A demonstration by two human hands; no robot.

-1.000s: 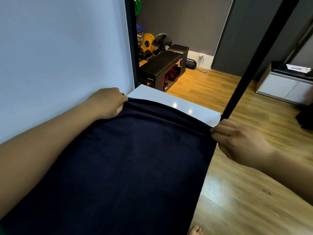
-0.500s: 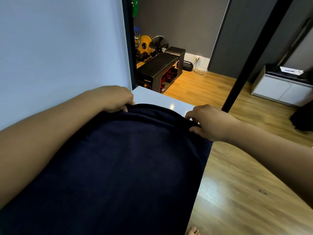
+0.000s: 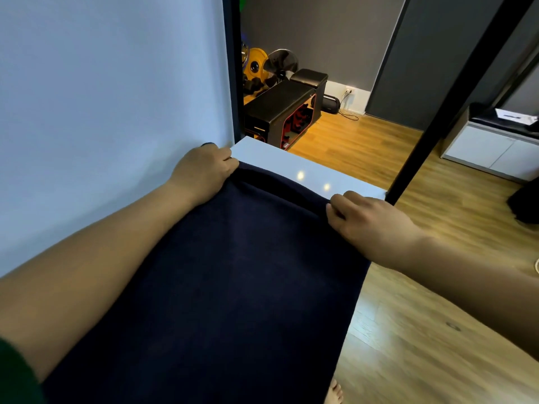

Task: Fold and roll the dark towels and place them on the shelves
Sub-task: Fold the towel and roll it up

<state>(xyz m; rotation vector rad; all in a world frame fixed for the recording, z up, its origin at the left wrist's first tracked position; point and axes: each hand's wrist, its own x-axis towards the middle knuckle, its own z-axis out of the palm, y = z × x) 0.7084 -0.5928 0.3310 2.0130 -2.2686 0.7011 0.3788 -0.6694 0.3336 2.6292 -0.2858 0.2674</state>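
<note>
Towel (image 3: 233,287) spread on shelf (image 3: 291,164), wall (image 3: 102,97) left. Left hand (image 3: 205,170), right hand (image 3: 370,220) at its far corners. Post (image 3: 431,126) right.

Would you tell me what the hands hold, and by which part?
The dark towel: left hand grips its far left corner, right hand its far right corner.

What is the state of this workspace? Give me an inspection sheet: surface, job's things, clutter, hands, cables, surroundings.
Surface: white table top, glossy, bare only in a strip at the far end.
Job's things: one dark towel spread along the table, its far edge bunched into a ridge.
Clutter: nothing seen.
Hands: left hand grips the towel's far left corner; right hand pinches its far right edge.
Cables: cord looped on the floor below a wall socket.
Surroundings: pale wall on the left, black post, black bench, yellow weight plate, white cabinet, wooden floor.
</note>
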